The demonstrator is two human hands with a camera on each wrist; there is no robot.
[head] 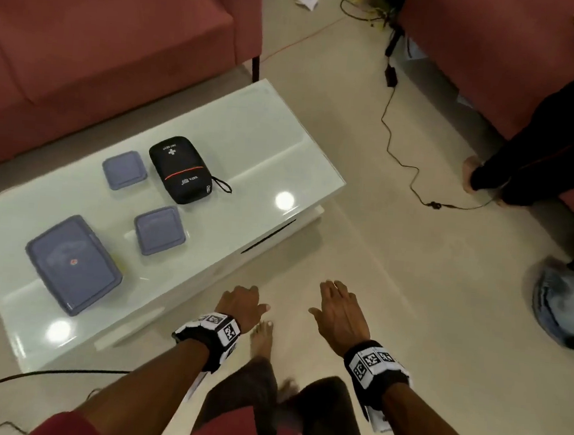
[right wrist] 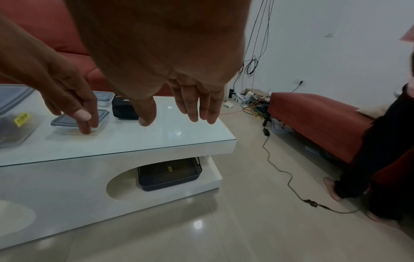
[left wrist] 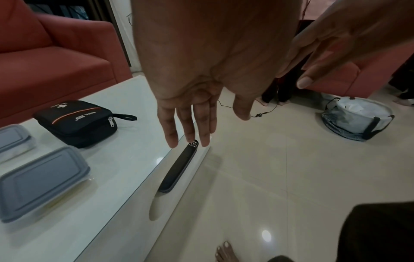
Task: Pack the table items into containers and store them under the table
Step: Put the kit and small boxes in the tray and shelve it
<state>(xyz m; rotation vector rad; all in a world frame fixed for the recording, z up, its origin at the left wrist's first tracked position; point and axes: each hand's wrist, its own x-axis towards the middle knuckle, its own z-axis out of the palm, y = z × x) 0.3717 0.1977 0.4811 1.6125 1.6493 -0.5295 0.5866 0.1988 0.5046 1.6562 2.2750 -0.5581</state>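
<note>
On the white glass-topped table [head: 250,139] lie a large grey-lidded container [head: 74,265], two small grey-lidded containers [head: 124,169] [head: 159,229] and a black first-aid pouch [head: 179,169], zipped. A black mesh basket [right wrist: 170,174] sits on the shelf under the table's right end. My left hand [head: 241,303] and right hand [head: 336,310] hover side by side over the floor just off the table's front edge. Both have straight fingers and hold nothing. In the left wrist view the left fingers [left wrist: 170,131] hang above the basket's rim [left wrist: 179,166].
Red sofas [head: 86,47] stand behind the table and at the right [head: 497,62]. A black cable [head: 396,157] runs across the tiled floor. Another person's legs [head: 523,160] are at the right, and a blue-white bag [head: 563,304] lies on the floor. My bare foot [head: 262,339] is below my hands.
</note>
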